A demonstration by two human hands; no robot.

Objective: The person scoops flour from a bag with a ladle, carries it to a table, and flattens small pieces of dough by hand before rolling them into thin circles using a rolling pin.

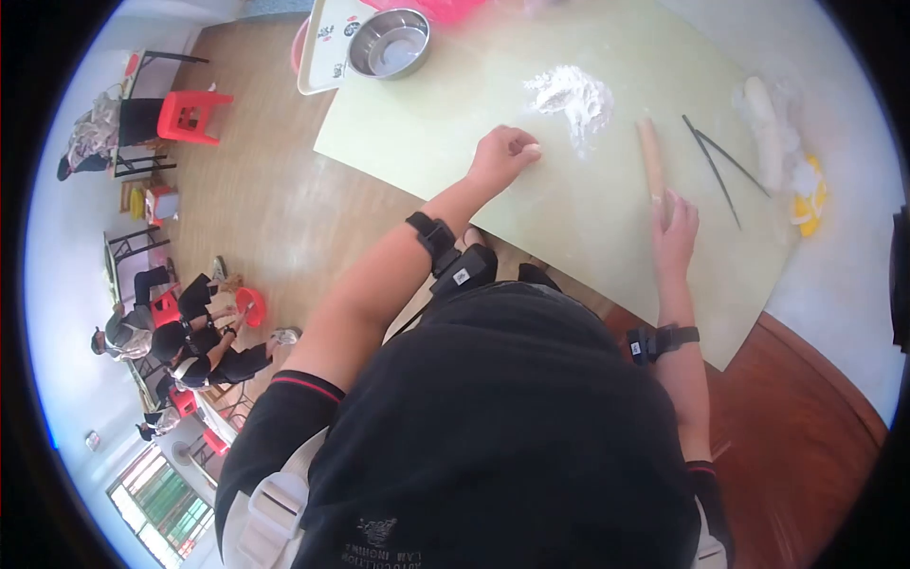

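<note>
My left hand (500, 156) rests on the pale green mat (427, 123) with its fingers curled around a small white dough piece (532, 149), just left of a pile of flour (573, 95). My right hand (675, 228) grips the near end of a wooden rolling pin (650, 152), which lies on the mat pointing away from me, right of the flour. Both forearms wear black strapped bands.
Two dark chopsticks (720, 166) lie right of the pin, beside a floured dough log (763, 128) and a yellow item (808, 204). A steel bowl (389, 43) sits on a white tray (318, 57) at the far left. Several people sit on red stools (190, 114) across the floor.
</note>
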